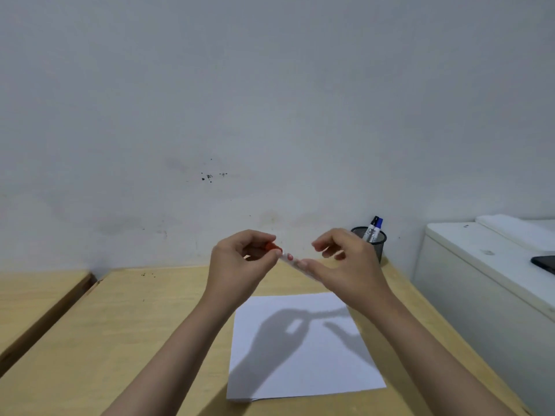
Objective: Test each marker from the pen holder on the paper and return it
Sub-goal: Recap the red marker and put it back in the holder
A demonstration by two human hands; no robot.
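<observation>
Above the far edge of the white paper [303, 364] I hold a white marker [292, 262] with both hands. My left hand [240, 262] pinches its red cap [273, 247] between thumb and fingers. My right hand [348, 265] grips the barrel, most of which is hidden by the fingers. Whether the cap is on or off I cannot tell. A black mesh pen holder [374, 243] stands at the desk's far right corner, just behind my right hand, with a black-capped marker [372, 226] and a blue-capped marker [379, 226] upright in it.
The paper lies on a light wooden desk [144, 331] against a grey wall. A second wooden surface [33, 292] sits to the left across a gap. A white cabinet [480, 280] stands to the right, with a dark phone-like object [545, 263] on top.
</observation>
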